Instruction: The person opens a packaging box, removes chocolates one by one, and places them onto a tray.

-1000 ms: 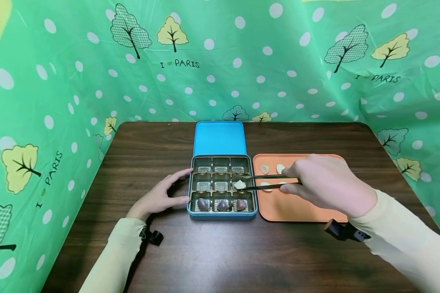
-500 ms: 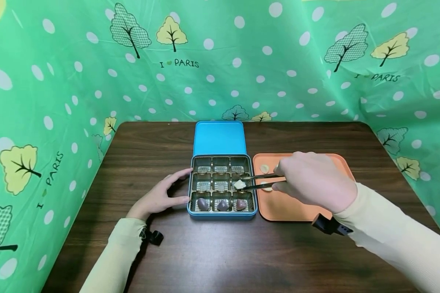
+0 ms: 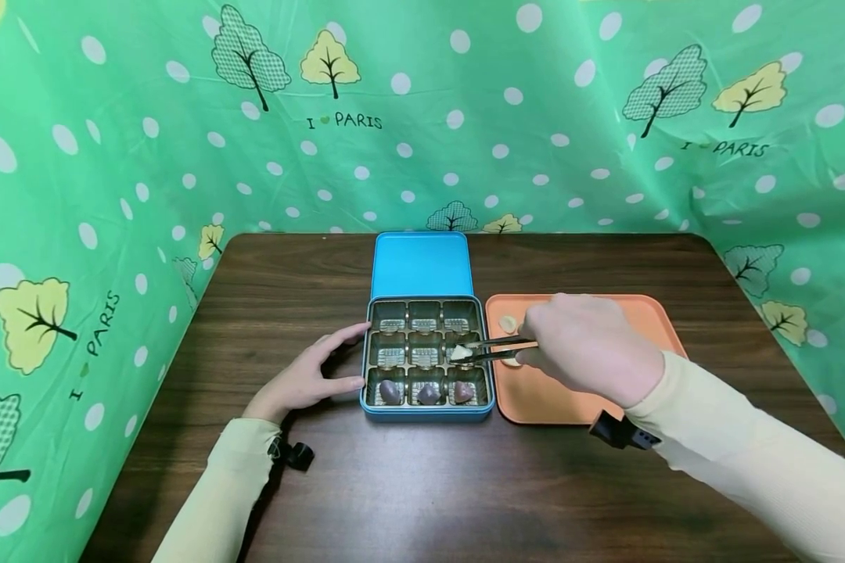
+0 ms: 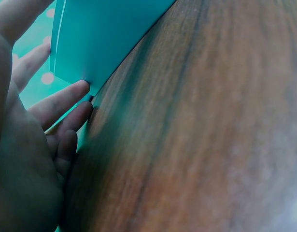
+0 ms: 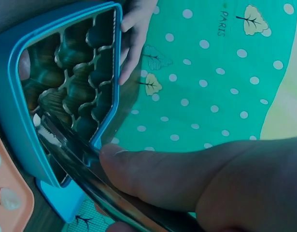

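Note:
My right hand (image 3: 580, 344) grips dark, shiny tongs (image 3: 503, 341), whose tips reach into the right compartment of the middle row in a blue tin (image 3: 422, 417). At the tips lies a small white piece (image 3: 460, 353); whether they still pinch it I cannot tell. In the front row sit three purple stone-like pieces (image 3: 428, 393), one to a compartment. My left hand (image 3: 303, 379) rests with fingers spread against the tin's left side, thumb near the front corner. In the left wrist view, its fingertips (image 4: 80, 88) touch the tin's blue wall (image 4: 105, 38).
An orange tray (image 3: 549, 403) stands close on the tin's right, with pale flat pieces (image 3: 508, 323) on it, partly hidden by my right hand. The tin's blue lid (image 3: 422, 264) lies behind it. A green patterned cloth (image 3: 422, 117) hangs behind the dark wooden table (image 3: 296, 274).
My right hand has moved left with the tongs, hiding more of the tray. The white piece now sits slightly lower in the compartment. The left hand has stayed still.

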